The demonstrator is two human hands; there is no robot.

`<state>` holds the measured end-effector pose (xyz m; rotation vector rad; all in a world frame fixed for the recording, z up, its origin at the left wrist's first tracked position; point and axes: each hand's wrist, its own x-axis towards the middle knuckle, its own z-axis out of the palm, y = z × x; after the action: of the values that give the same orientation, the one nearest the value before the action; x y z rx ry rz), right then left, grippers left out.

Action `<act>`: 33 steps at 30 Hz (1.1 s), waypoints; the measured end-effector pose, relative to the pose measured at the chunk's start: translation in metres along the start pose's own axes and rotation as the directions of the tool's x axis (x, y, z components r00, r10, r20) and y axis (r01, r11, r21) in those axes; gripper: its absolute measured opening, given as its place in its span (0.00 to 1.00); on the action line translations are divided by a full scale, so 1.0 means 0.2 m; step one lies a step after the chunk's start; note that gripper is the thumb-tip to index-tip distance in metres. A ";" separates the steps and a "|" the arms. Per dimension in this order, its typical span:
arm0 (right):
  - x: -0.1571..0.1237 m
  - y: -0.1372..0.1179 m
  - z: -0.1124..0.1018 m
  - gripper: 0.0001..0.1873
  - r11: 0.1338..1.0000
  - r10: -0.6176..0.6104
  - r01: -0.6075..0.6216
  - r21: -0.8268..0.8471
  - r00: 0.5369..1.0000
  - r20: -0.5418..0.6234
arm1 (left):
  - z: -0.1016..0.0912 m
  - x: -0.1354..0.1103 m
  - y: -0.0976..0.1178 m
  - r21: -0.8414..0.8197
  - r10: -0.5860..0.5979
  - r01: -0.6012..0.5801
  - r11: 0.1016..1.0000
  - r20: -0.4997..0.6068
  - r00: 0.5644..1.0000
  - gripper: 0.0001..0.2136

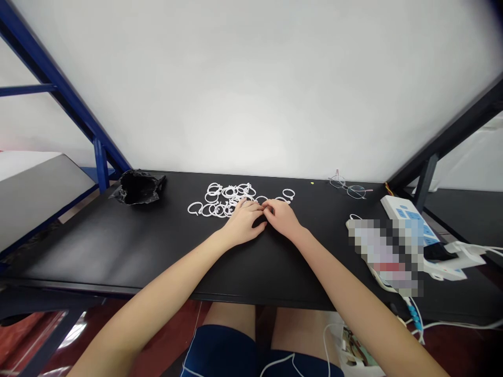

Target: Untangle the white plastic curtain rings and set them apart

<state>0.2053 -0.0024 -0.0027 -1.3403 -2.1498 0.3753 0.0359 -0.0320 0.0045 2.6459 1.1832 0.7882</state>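
Note:
White plastic rings [195,208], each with a small knob-like clasp, lie in a loose cluster on the black table [157,246]. My left hand [245,222] rests at the cluster's near right side, palm down, fingers stretched over some rings and thumb apart. Its fingertips meet those of my right hand [282,217], whose fingers are bent and pressed together. Whatever is between the right fingertips is too small or hidden to make out. Just beyond my right hand lies a separate ring [288,193], and another shows partly behind the knuckles.
A crumpled black plastic bag [139,188] gapes at the back left. Eyeglasses [348,187] lie at the back right. A blurred phone [383,256], a white power strip [408,214] and cables occupy the right side. A blue frame bar [66,99] slants at the left.

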 end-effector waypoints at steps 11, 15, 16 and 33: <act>0.00 0.02 -0.01 0.04 0.999 -0.003 0.002 -0.050 1.000 -0.019 | 0.01 -0.01 -0.02 0.013 0.023 -0.022 1.000 -0.035 0.999 0.09; 0.00 0.02 -0.01 0.04 0.999 0.028 -0.023 0.044 0.993 -0.113 | 0.00 -0.01 -0.03 0.025 0.010 -0.007 1.000 -0.122 0.992 0.10; 0.00 0.02 -0.01 0.04 0.997 0.032 -0.021 0.071 0.989 -0.148 | 0.00 -0.01 -0.03 0.024 0.008 -0.005 1.000 -0.140 0.990 0.12; -0.03 -0.07 -0.04 0.05 0.967 -0.100 0.162 0.195 0.950 -0.295 | -0.04 0.01 -0.03 -0.069 0.075 -0.101 0.993 -0.304 0.950 0.11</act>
<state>0.2016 -0.0156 0.0092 -1.0519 -1.8869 0.3323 0.0290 -0.0273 0.0102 2.5895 1.0707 1.2660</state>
